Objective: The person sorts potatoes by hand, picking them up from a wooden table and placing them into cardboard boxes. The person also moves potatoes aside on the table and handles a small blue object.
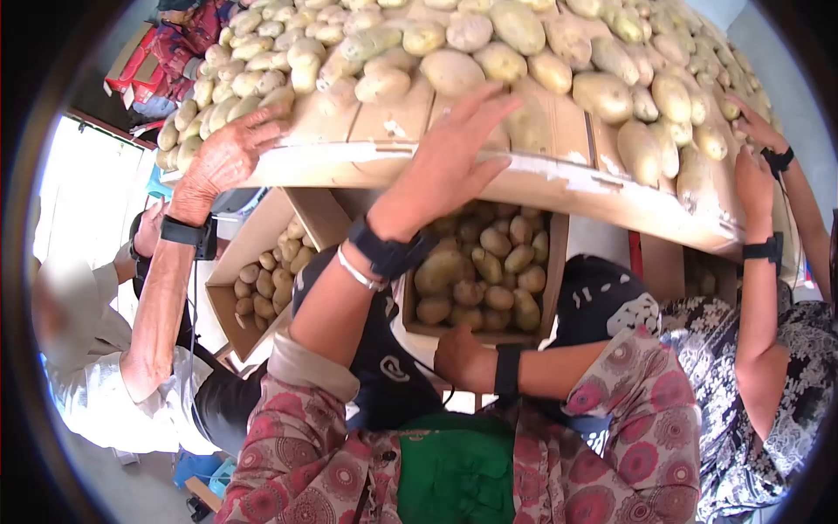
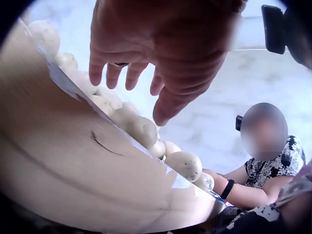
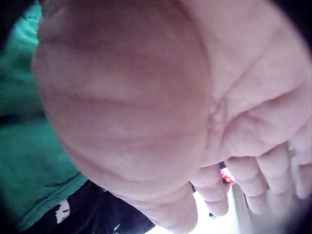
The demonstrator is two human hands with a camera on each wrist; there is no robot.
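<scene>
Many potatoes point(image 1: 451, 72) lie piled on a raised surface covered with cardboard point(image 1: 388, 122). The left hand point(image 1: 449, 153) is over its near edge, fingers spread toward the closest potatoes. In the left wrist view that hand point(image 2: 161, 53) has nothing in its grasp, with pale potatoes point(image 2: 183, 165) below and beyond it. Lower down, the right hand point(image 1: 463, 358) is at the near side of a cardboard box point(image 1: 558, 262) holding potatoes point(image 1: 497, 298). The right wrist view shows its palm point(image 3: 146, 107) empty and the fingers loosely bent; whether it touches the box cannot be told.
Another person's hand point(image 1: 229, 157) rests at the surface's left edge, above a second box point(image 1: 223, 301) of potatoes. At the right, other people's hands point(image 1: 758, 122) reach to the pile. The wearer's dark-clad knees flank the middle box.
</scene>
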